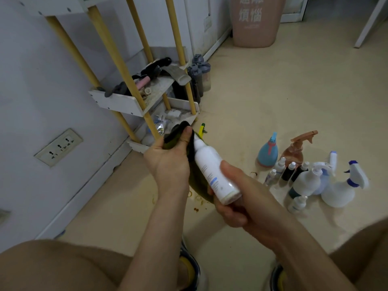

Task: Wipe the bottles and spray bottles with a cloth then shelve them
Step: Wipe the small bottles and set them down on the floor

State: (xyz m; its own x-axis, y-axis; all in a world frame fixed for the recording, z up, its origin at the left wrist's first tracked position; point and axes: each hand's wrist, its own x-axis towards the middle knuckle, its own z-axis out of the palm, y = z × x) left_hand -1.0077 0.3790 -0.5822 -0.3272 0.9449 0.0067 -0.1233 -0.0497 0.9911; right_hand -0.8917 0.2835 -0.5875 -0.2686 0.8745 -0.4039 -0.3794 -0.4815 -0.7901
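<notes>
My right hand [237,198] grips the base of a white bottle [212,166] that points away from me, tilted. My left hand [168,158] pinches a dark green cloth [195,179] against the bottle's neck, and the cloth hangs down under the bottle. On the floor to the right stands a cluster of bottles: a blue spray bottle [268,152], an amber trigger sprayer [296,150], a white trigger sprayer [344,190], a white pump bottle [304,183] and several small ones [283,171]. The white-and-yellow shelf rack [126,101] stands ahead on the left.
The rack's middle tier holds dark items and a pink tube [142,81]. Grey-capped bottles [199,76] stand beside the rack. A yellow-green sprayer tip [202,129] shows behind the cloth. A pink bin [256,22] stands at the back. A wall socket [58,147] is at the left. My knees fill the bottom.
</notes>
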